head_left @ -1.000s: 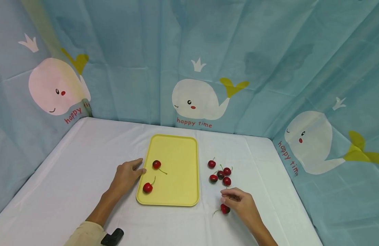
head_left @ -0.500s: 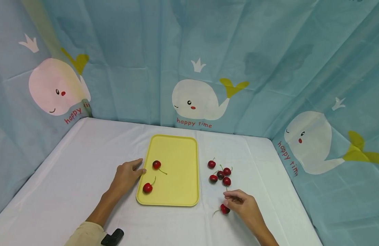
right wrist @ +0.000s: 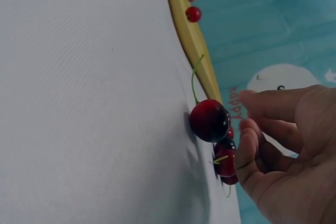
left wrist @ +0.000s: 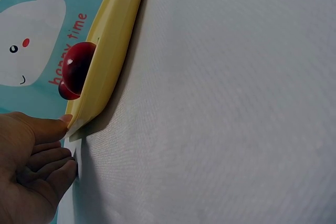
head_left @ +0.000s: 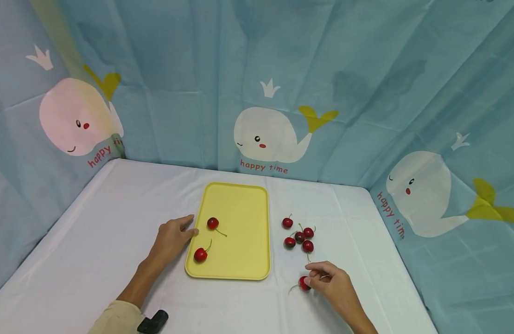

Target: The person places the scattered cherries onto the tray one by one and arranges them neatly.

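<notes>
A yellow tray (head_left: 240, 218) lies on the white cloth, with two stemmed cherries on its left part, an upper one (head_left: 212, 223) and a lower one (head_left: 200, 254). My left hand (head_left: 167, 241) touches the tray's left rim with a straight thumb (left wrist: 50, 129). To the right of the tray, a single cherry (right wrist: 209, 121) rests on the cloth, its stem pointing left in the head view. My right hand (head_left: 332, 283) is right beside that cherry, its thumb overlapping it in the head view. In the right wrist view the loosely bent fingers hold nothing.
Several cherries form a loose cluster (head_left: 300, 237) right of the tray, with one more cherry (head_left: 287, 223) just behind them. A blue curtain (head_left: 177, 116) with printed whales rises at the table's back and sides. A black object (head_left: 153, 322) sits by the left sleeve.
My right hand has shifted slightly right and toward the near edge, and its thumb has come over the single cherry. My left hand, the tray and the cherries stay where they were.
</notes>
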`<action>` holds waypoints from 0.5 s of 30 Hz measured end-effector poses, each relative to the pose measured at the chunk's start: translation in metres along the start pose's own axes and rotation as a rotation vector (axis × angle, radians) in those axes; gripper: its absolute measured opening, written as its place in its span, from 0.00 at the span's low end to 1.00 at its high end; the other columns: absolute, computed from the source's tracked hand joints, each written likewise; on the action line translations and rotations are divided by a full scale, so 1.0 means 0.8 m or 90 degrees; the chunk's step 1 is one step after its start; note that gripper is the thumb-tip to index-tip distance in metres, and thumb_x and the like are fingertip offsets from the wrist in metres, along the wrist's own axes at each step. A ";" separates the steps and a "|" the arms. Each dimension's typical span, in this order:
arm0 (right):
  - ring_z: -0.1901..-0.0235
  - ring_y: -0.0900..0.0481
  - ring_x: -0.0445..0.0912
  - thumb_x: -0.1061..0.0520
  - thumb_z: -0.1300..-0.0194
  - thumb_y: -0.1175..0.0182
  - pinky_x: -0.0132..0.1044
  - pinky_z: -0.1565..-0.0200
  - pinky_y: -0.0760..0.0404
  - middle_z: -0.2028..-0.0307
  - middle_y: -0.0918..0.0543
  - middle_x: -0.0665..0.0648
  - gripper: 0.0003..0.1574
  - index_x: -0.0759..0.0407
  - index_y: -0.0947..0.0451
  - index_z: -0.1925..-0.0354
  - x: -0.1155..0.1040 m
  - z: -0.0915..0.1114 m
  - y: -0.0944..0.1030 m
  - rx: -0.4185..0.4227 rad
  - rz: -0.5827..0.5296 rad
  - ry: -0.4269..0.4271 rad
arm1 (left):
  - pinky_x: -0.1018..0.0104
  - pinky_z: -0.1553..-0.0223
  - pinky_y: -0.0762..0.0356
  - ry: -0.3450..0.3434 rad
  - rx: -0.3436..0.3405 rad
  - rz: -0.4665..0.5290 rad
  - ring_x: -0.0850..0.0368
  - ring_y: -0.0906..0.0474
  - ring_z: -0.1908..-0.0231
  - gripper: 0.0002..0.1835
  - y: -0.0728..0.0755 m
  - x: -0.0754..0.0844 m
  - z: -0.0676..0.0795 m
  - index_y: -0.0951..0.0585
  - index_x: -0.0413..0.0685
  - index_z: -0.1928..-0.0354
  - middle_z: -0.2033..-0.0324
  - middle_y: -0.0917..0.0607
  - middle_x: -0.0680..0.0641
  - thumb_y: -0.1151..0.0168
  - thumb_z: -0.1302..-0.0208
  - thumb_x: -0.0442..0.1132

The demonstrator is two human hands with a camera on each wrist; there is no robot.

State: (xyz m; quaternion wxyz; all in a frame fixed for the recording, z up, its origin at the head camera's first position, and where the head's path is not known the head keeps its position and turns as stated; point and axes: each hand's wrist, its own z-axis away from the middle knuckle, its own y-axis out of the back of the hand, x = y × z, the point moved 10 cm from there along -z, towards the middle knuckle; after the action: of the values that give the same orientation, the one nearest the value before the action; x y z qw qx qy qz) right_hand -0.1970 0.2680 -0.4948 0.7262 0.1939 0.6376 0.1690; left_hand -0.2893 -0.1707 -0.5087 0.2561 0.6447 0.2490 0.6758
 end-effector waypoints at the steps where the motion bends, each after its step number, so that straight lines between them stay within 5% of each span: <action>1: 0.66 0.20 0.41 0.65 0.44 0.21 0.29 0.65 0.18 0.66 0.15 0.52 0.16 0.57 0.09 0.56 0.000 0.000 0.000 0.001 0.003 0.003 | 0.34 0.29 0.31 0.000 -0.001 0.000 0.32 0.31 0.27 0.32 0.000 0.000 0.000 0.27 0.36 0.26 0.30 0.24 0.31 0.32 0.27 0.39; 15: 0.69 0.24 0.39 0.66 0.47 0.20 0.28 0.68 0.22 0.69 0.19 0.50 0.17 0.53 0.10 0.59 -0.003 0.003 -0.005 0.018 0.061 0.028 | 0.35 0.29 0.30 -0.007 0.006 0.000 0.32 0.30 0.27 0.32 0.001 0.001 0.000 0.26 0.36 0.26 0.31 0.23 0.31 0.31 0.28 0.39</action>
State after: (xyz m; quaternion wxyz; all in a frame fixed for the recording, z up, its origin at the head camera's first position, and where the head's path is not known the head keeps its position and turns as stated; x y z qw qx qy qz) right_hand -0.1952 0.2634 -0.4948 0.7002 0.2308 0.6456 0.1991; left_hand -0.2894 -0.1710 -0.5077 0.2541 0.6495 0.2509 0.6712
